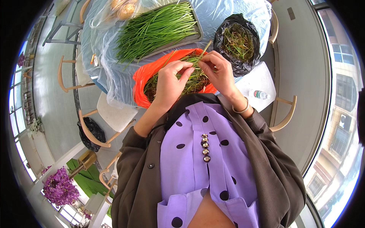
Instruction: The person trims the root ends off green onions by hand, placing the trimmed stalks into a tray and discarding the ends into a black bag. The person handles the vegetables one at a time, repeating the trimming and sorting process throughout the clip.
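Both my hands meet over a red plastic bag (139, 82) filled with tangled green and brown stalks (196, 81). Between the fingertips of my right hand (218, 71) is a thin green stalk (206, 49), its pale end pointing up and away. My left hand (173, 81) has thumb and forefinger pinched close to the stalk's lower part; whether they grip it is unclear. Beyond the bag, long green chives (159, 28) lie in a metal tray (199, 27). A black plastic bag (219, 35) at the right holds withered leaves and stems (239, 42).
Thin clear plastic covers the blue table (105, 65). A clear bag of round yellowish items (125, 10) lies at the far left. On a pale chair seat (256, 82) at the right rests a plastic bottle (261, 95). Another wooden-framed chair (117, 111) stands at the left, near a black bag (91, 134).
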The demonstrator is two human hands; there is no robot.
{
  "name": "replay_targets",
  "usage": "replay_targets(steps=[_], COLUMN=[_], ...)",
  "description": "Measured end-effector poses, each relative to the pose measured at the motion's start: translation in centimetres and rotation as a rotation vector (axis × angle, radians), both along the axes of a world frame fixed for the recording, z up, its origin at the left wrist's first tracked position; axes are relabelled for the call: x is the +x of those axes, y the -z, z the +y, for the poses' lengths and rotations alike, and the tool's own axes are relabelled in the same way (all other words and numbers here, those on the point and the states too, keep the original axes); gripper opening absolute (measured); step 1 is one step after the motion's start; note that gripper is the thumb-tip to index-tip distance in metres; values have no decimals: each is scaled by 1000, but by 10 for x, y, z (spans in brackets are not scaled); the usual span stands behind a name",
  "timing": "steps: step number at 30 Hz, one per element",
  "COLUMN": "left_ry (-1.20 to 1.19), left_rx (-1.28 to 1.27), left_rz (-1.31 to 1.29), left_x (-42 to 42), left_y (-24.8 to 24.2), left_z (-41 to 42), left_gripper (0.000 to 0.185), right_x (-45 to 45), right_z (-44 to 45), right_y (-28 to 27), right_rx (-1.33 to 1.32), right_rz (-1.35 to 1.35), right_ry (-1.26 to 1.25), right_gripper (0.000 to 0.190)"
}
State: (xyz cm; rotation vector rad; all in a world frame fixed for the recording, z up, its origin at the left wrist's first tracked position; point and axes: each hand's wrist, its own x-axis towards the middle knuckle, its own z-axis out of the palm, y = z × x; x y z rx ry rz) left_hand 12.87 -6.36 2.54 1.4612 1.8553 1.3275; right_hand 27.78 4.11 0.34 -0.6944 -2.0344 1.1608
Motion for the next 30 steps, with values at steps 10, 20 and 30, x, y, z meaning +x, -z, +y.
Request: replay_targets(steps=[10,20,30], left_ry=[31,57,-56], left_rx=[-30,-42,-2], left_rz=[-23,-77,-394], left_x=[-3,-13,-14], left_y=[-13,-6,-2], left_z=[-9,-16,-5], left_gripper=[11,11,14], right_x=[9,49,81], right_z=[31,106,156], right_y=[-21,-55,77], right_rx=[349,572,432], right_rz=[44,93,-358], right_ry=[237,510,498], right_gripper=[6,7,11])
